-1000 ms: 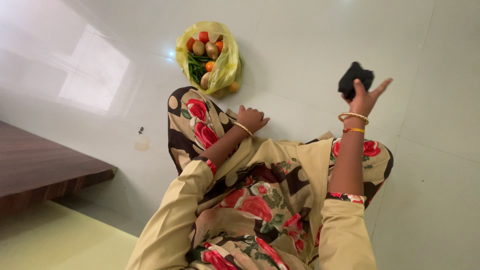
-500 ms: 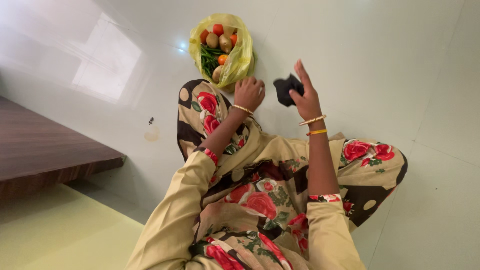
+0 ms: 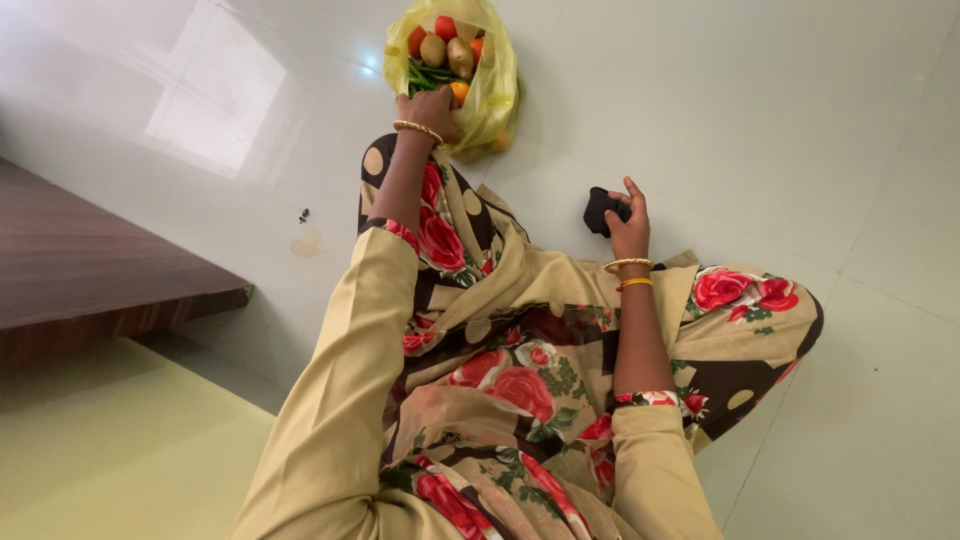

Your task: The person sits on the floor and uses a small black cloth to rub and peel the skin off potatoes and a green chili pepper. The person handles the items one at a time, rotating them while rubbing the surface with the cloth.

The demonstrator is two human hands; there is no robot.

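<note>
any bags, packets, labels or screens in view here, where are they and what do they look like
Yellow plastic bag: on the pale floor ahead of the knees, mouth open, translucent, holding red, orange, brown and green produce; left hand is at its opening.
Small black object: on the floor at the right hand; its kind is unclear.
No labels, signs or screens show.

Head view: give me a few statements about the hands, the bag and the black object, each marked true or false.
1. The left hand reaches the near edge of the yellow plastic bag. True.
2. The bag holds only green beans. False: green beans, a tomato and potatoes show in it.
3. The right hand touches a small black object at the floor. True.
4. The black object sits inside the bag. False: it lies apart from the bag, beside the person's knee.
5. Both wrists are bare. False: each wears bangles.
</note>
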